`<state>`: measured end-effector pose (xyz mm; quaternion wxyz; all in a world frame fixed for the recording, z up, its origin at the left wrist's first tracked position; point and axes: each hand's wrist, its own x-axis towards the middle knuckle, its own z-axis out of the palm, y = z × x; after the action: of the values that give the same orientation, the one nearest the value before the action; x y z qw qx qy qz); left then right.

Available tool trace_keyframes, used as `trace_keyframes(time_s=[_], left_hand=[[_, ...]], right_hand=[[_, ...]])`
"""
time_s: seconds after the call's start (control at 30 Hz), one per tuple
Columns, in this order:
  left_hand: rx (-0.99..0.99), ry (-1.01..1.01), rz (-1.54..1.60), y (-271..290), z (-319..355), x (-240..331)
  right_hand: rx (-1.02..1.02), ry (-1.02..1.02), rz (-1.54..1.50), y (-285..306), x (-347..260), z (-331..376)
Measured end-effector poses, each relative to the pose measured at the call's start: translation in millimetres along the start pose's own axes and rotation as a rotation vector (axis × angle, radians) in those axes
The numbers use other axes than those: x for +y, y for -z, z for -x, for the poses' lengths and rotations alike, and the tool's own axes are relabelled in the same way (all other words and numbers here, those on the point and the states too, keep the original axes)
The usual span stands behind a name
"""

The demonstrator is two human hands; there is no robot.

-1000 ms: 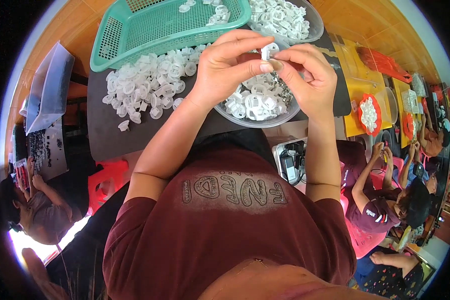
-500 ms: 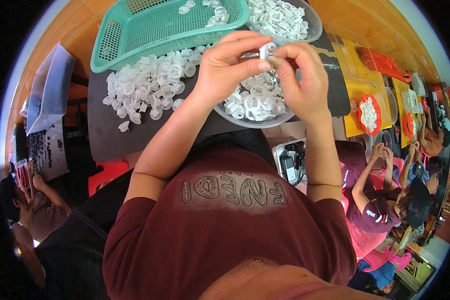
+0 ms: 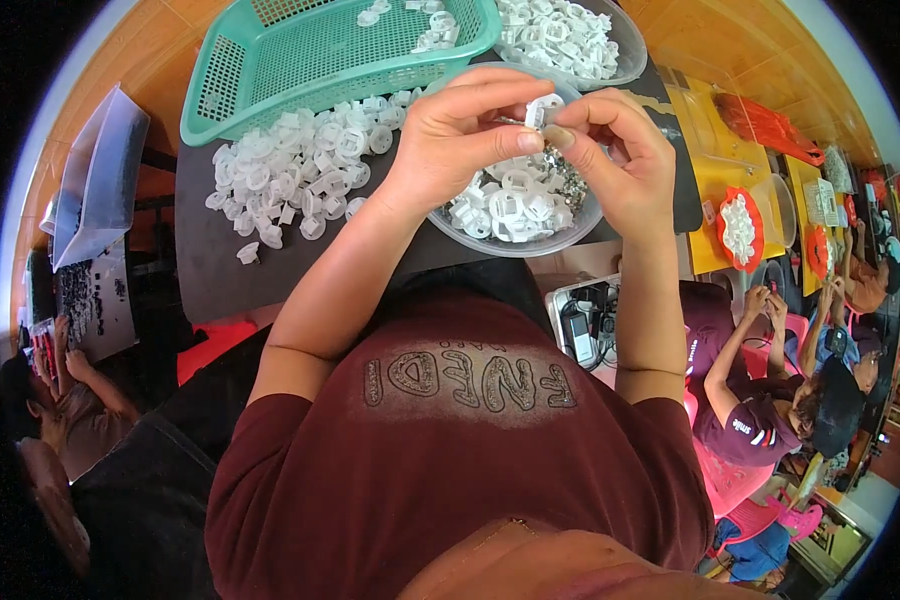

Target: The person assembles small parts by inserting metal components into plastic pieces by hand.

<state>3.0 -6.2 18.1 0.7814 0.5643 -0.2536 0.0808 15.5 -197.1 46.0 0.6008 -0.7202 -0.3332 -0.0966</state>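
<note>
Over a clear round bowl (image 3: pixel 480 243) I hold up a small white plastic part (image 3: pixel 541 110), round with a raised clip-like frame. My left hand (image 3: pixel 462 128) pinches it between thumb and fingers. Close against its right side, my right hand (image 3: pixel 620 150) has its thumb and forefinger pressed together; anything tiny between them is too small to make out. In the bowl below lie similar white parts (image 3: pixel 515 205) and a heap of small shiny metal pieces (image 3: pixel 567 180). A loose pile of whitish translucent parts (image 3: pixel 305 160) covers the dark table left of my left hand.
A green mesh basket (image 3: pixel 340 55) with a few white parts stands at the back left. Behind my hands is a second clear bowl (image 3: pixel 560 40) full of white parts. Co-workers sit at yellow tables (image 3: pixel 710 240) on the right; another person works at the far left.
My right hand has shifted slightly right and down, uncovering more of the metal pieces in the bowl. The white part has tilted and moved a little in my left hand.
</note>
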Motion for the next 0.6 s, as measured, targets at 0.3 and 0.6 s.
trace_keyframes(time_s=[0.3,0.6], left_hand=[[0.025,0.044,0.016,-4,1,-1],[0.034,0.048,0.079,-5,1,-3]], right_hand=[[0.101,-0.081,-0.192,-11,0,6],[0.168,-0.087,-0.109,-19,0,7]])
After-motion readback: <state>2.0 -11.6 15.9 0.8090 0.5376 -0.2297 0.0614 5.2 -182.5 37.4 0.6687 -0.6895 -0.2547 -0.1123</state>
